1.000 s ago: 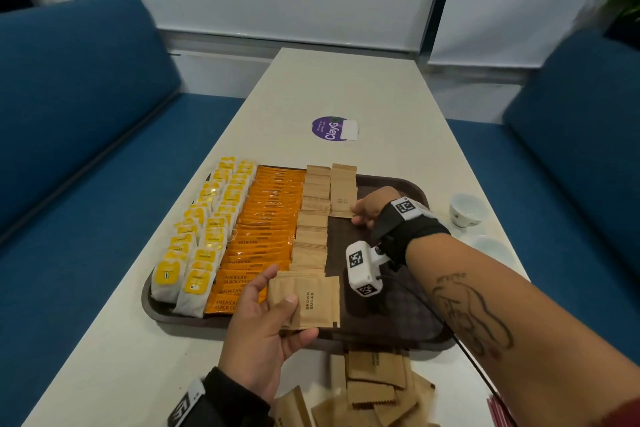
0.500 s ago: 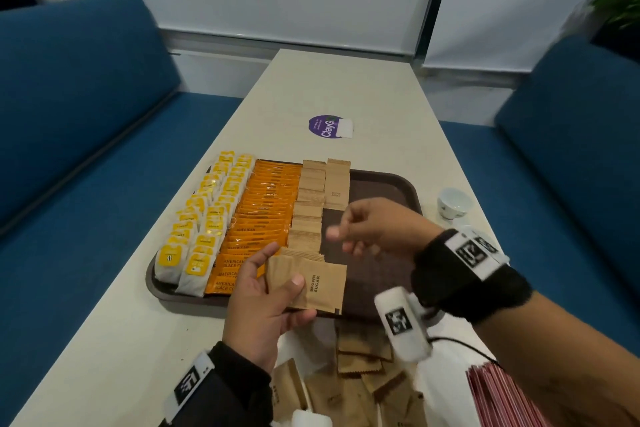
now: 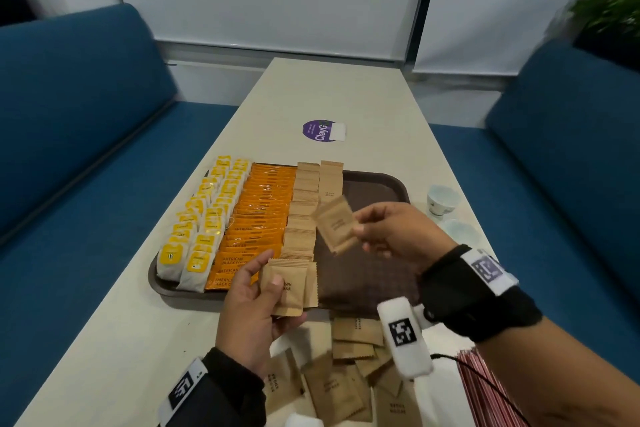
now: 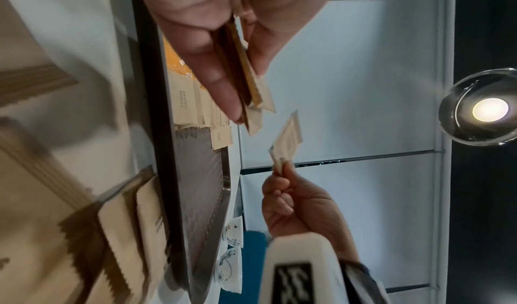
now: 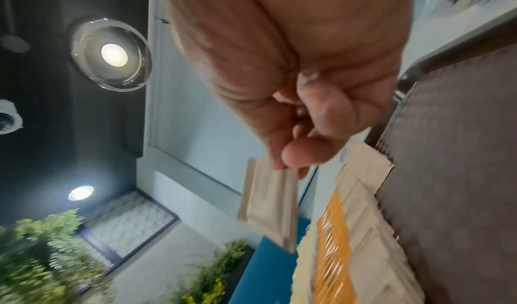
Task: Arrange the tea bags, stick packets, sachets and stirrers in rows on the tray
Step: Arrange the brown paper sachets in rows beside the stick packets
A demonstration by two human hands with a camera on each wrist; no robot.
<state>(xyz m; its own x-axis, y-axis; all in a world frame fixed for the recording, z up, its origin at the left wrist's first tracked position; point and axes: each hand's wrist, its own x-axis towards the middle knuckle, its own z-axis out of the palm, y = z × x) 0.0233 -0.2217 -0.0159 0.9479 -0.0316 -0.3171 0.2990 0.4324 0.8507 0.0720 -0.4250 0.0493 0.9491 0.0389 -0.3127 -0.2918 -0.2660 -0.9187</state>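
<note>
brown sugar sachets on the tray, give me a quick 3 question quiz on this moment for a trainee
1. True or false: the right hand pinches a single brown sachet above the tray.
2. What does the left hand grip?
A. a stack of brown sachets
B. an orange stick packet
C. a tea bag
3. Fill in: the loose sachets still to be placed lie on the table on the ______ side of the tray, nearest the person.

Key
1. true
2. A
3. near
</note>
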